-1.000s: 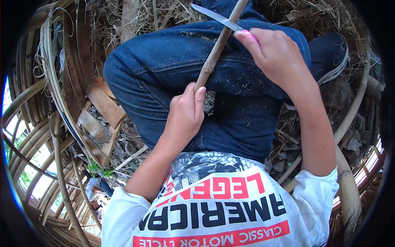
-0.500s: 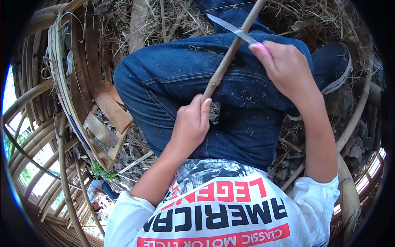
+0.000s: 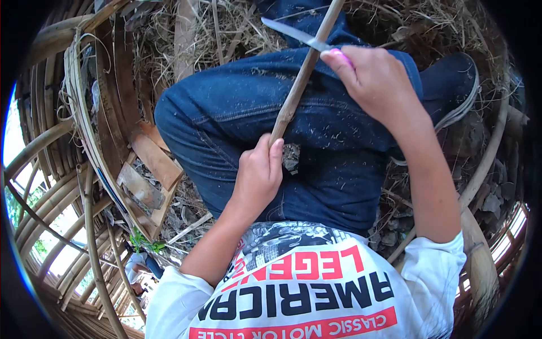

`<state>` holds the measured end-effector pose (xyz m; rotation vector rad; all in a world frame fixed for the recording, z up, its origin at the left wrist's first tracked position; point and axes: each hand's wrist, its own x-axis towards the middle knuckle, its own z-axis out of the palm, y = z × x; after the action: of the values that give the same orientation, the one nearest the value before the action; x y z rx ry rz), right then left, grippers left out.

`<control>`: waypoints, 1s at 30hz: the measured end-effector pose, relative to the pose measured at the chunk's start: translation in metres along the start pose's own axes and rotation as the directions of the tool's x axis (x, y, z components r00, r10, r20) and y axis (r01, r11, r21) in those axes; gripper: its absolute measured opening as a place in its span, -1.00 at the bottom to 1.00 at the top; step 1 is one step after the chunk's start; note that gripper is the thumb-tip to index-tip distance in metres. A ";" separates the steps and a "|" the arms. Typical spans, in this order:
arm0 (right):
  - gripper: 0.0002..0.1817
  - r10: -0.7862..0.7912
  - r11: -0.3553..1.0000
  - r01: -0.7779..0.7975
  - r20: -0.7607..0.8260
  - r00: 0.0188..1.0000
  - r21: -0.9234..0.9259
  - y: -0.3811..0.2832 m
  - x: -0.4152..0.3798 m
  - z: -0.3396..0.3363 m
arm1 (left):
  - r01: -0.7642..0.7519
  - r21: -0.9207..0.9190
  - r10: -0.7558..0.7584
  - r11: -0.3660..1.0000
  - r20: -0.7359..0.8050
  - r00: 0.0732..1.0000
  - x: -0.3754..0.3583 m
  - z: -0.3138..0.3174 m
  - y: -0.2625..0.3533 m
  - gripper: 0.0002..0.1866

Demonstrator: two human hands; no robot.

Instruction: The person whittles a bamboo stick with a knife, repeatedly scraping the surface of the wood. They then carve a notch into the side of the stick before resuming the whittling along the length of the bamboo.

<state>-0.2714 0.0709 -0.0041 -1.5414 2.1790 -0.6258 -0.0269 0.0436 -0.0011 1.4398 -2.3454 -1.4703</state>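
My left hand [image 3: 259, 172] is closed around the near end of a wooden stick [image 3: 297, 90], which slants up and away over my jeans. Its far end runs out past the top of the view. In my right hand [image 3: 375, 79] is a knife [image 3: 293, 33] with a pink handle, gripped in a fist. The blade points up and left and lies across the stick, well above the left hand. Small pale shavings dot the denim of my bent leg [image 3: 226, 101].
Dry straw [image 3: 161, 39] covers the ground ahead. On the left are a curved bundle of bamboo strips [image 3: 82, 113], flat wood pieces [image 3: 155, 161] and a bamboo lattice [image 3: 56, 209]. Another person [image 3: 135, 266] is low at the left, beyond the lattice. A bent pole [image 3: 491, 147] curves along the right.
The knife and my right hand have shifted left and slightly up. The stick has tilted more upright, and my left hand has moved slightly left and down with it.
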 end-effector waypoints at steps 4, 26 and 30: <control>-0.48 -0.002 1.000 0.002 -0.009 1.000 -0.016 -0.006 -0.018 0.001 | 0.012 0.038 -0.013 0.999 0.016 1.000 -0.005 0.000 0.002 -0.77; -0.44 0.085 0.996 -0.088 0.104 0.991 0.024 -0.015 -0.011 -0.007 | -0.080 0.078 0.080 0.994 -0.005 0.997 -0.007 0.001 -0.001 -0.79; -0.45 0.068 0.997 -0.070 0.087 0.994 0.022 -0.019 0.000 0.002 | -0.024 0.042 0.024 0.999 -0.003 1.000 -0.005 0.002 0.000 -0.76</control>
<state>-0.2560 0.0654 0.0050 -1.4469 2.1420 -0.5515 -0.0250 0.0481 0.0003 1.4171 -2.3972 -1.4201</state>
